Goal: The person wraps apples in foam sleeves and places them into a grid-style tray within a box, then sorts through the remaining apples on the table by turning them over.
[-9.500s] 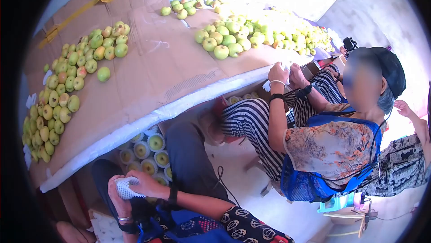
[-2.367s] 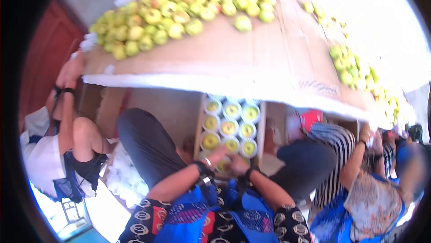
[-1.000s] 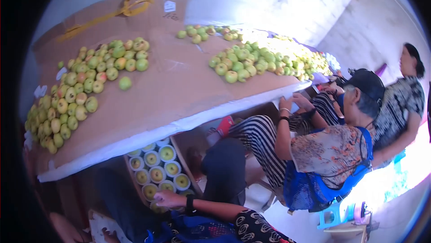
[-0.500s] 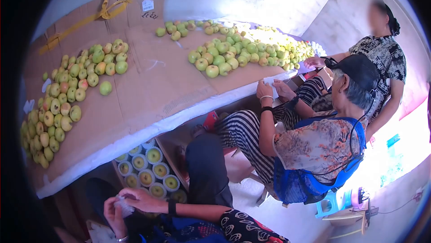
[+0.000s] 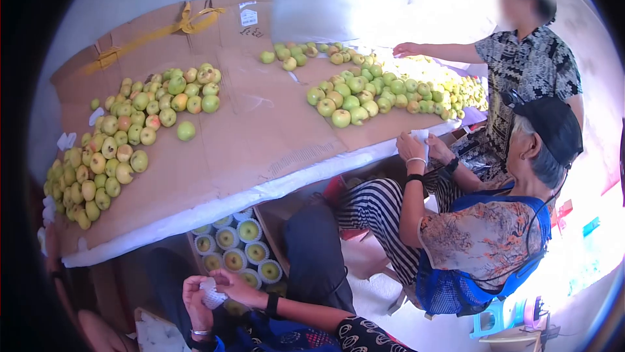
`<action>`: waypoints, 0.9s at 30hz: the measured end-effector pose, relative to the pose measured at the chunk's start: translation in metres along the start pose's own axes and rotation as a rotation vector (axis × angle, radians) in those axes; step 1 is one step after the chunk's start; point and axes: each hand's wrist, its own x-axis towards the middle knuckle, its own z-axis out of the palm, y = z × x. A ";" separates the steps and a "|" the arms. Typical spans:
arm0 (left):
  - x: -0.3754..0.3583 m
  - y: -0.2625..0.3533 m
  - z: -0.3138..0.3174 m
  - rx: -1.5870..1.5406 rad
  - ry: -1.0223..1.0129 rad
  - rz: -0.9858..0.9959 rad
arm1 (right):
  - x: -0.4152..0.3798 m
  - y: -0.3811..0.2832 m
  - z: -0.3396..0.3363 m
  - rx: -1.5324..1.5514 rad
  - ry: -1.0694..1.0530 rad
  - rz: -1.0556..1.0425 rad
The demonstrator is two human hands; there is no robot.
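Observation:
My left hand (image 5: 196,301), with a silver bracelet at the wrist, is closed on a crumpled white foam net sleeve (image 5: 213,295). Fingers of my right hand (image 5: 242,289) pinch the upper edge of the same sleeve; a dark band circles that wrist. Whether anything is inside the sleeve cannot be made out. Between my knees stands a cardboard box (image 5: 194,248) with apples in white net sleeves (image 5: 235,260), set in rows. A white-lined container (image 5: 159,336) is at lower left, partly hidden.
Loose green and reddish apples lie in a left pile (image 5: 124,137) and a right pile (image 5: 364,95) on the cardboard-covered table (image 5: 241,144). A seated person (image 5: 482,235) at right holds something white. Another person (image 5: 521,53) stands behind. A co-worker's arm (image 5: 62,287) shows at far left.
The view has shifted, moving the scene rightward. My hands stay on the net sleeve. The standing person's arm now reaches over the right pile, and another person's arm has appeared at far left.

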 end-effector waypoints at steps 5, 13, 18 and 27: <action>0.004 -0.001 -0.003 -0.004 -0.025 0.021 | -0.004 0.000 -0.003 0.083 0.017 0.298; 0.001 -0.006 0.001 -0.053 -0.130 -0.112 | -0.007 -0.009 0.009 -0.001 -0.012 -0.021; -0.001 0.000 0.007 0.063 -0.282 -0.271 | -0.010 -0.022 0.000 0.257 -0.016 0.134; -0.002 -0.001 -0.012 0.837 -0.190 -0.044 | -0.006 -0.030 -0.011 -0.365 -0.055 0.251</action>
